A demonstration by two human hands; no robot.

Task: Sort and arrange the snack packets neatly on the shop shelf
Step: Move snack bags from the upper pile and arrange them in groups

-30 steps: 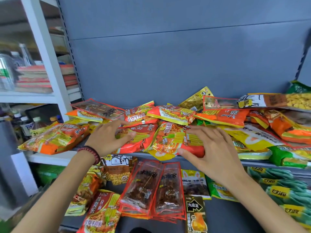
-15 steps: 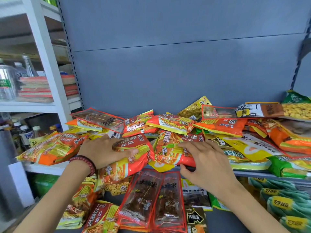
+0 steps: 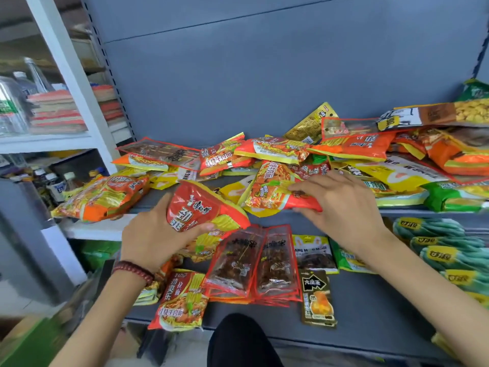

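Note:
Several snack and noodle packets lie jumbled on the upper grey shelf. My left hand grips a red and yellow noodle packet, lifted off the shelf's front edge and tilted. My right hand closes on the lower end of another red and orange noodle packet that lies at the shelf's front edge. More packets rest on the lower shelf: two clear red-edged skewer packets, a red noodle packet and a small black and gold packet.
An orange noodle packet overhangs the upper shelf's left end. Green packets are stacked at the right of the lower shelf. A white rack at the left holds bottles and folded cloths. The grey back panel rises behind the pile.
My left hand has pulled the red and yellow noodle packet off the shelf toward me and lifted it. My right hand has shifted right along the other packet and gripped its end.

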